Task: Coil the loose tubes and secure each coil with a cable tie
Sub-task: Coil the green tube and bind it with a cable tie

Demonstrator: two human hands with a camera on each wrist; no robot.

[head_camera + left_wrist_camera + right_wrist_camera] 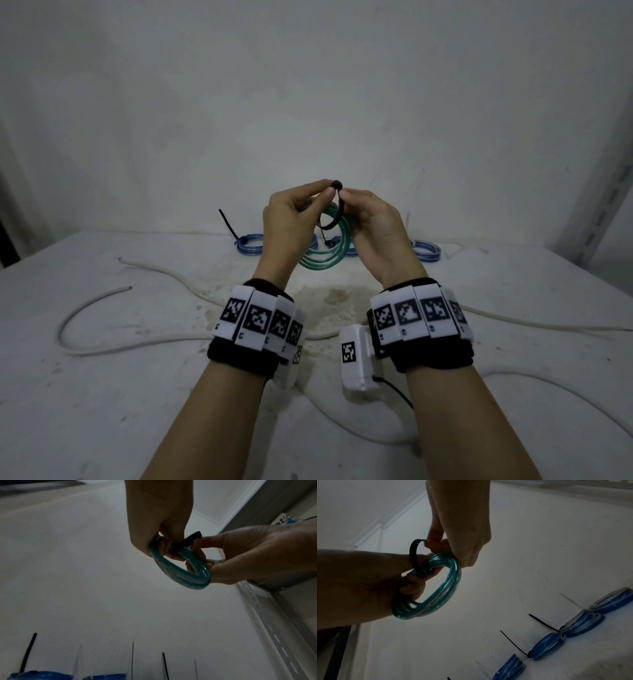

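Two hands: the left hand and the right hand. One green tube coil. One black cable tie looped on it. Four blue tube coils by the wall. Some loose white tubes on the desk.

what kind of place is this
Probably a storeroom or workshop corner: a stained white worktable against a bare wall, a slotted metal shelving upright beside it, and tied blue tube coils lined up at the back.
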